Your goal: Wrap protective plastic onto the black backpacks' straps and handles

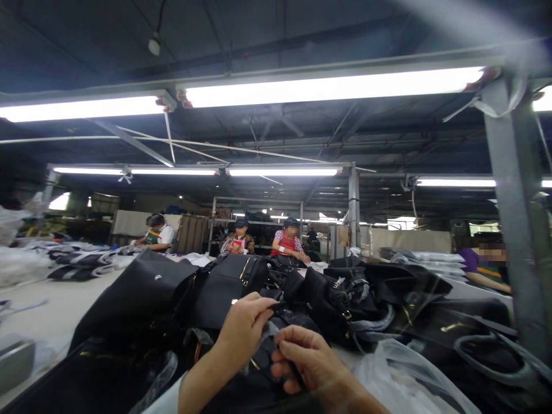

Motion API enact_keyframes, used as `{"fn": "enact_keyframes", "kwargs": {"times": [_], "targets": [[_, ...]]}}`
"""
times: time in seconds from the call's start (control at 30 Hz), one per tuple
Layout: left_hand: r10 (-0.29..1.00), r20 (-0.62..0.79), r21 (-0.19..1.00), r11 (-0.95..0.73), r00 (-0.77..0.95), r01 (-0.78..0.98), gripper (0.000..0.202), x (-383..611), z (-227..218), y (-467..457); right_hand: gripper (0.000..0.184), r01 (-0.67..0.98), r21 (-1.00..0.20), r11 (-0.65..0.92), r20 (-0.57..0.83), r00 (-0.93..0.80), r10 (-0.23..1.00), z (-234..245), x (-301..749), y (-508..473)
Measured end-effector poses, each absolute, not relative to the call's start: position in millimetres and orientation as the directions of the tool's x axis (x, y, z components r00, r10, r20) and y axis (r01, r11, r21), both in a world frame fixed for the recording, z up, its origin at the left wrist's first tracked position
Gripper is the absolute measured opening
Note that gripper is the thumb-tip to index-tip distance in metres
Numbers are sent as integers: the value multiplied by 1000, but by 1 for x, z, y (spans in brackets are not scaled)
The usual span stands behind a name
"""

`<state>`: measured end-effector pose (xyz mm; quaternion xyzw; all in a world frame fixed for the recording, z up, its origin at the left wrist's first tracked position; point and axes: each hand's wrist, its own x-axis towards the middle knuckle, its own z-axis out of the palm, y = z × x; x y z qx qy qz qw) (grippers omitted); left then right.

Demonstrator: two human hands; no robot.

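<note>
My left hand (248, 322) is closed, thumb and fingers pinched together over the black bags; a dark edge shows at its fingertips, too small to name. Lower and to the right, my right hand (308, 359) curls its fingers round a narrow black strap (295, 374). Beneath both hands lies a black bag with a gold-coloured zip, partly hidden by them. Clear plastic wrap (269, 330) shows between the hands. Just beyond stands a black bag (211, 293) with gold-coloured fittings.
Black bags with plastic-wrapped handles (491, 351) crowd the right side; another large bag (133, 287) rises at left. A clear plastic bag (405, 374) lies at front right. Several people sit across the pale table (26, 310). A metal post (517, 230) stands at right, under tube lights.
</note>
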<state>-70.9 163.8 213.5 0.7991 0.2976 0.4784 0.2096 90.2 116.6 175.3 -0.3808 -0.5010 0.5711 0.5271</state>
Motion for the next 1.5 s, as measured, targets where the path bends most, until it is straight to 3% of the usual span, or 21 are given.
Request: {"fn": "enact_keyframes", "kwargs": {"times": [0.13,0.23,0.43,0.7,0.83,1.03,1.17,1.33,1.4,1.5], "targets": [[526,683,438,-850,507,292,36,-75,199,154,40,-347,-932,-101,-17,-239,971,171,99,111],[482,682,397,-876,549,275,36,-80,195,148,35,-367,-913,-176,-81,-260,962,172,100,105],[427,558,344,-899,711,271,34,-86,202,136,56,-262,-962,-76,-11,-241,971,178,91,102],[465,639,395,-882,613,258,35,-82,192,150,37,-370,-929,-11,110,-304,946,169,95,107],[435,652,361,-898,621,251,35,-83,187,152,40,-375,-918,-130,31,-395,918,164,97,104],[405,660,323,-914,633,247,37,-89,182,157,48,-350,-934,-69,8,-215,977,166,84,102],[379,700,302,-925,605,230,38,-94,181,160,45,-380,-923,-52,47,-246,968,163,79,105],[329,782,162,-928,529,336,32,-94,186,153,31,-332,-941,62,145,-233,962,151,83,110],[314,799,103,-912,513,397,26,-91,190,149,33,-269,-956,118,182,-228,957,148,86,111],[266,815,-47,-855,514,517,23,-84,192,143,41,-320,-943,88,188,-298,936,144,90,110]]}}
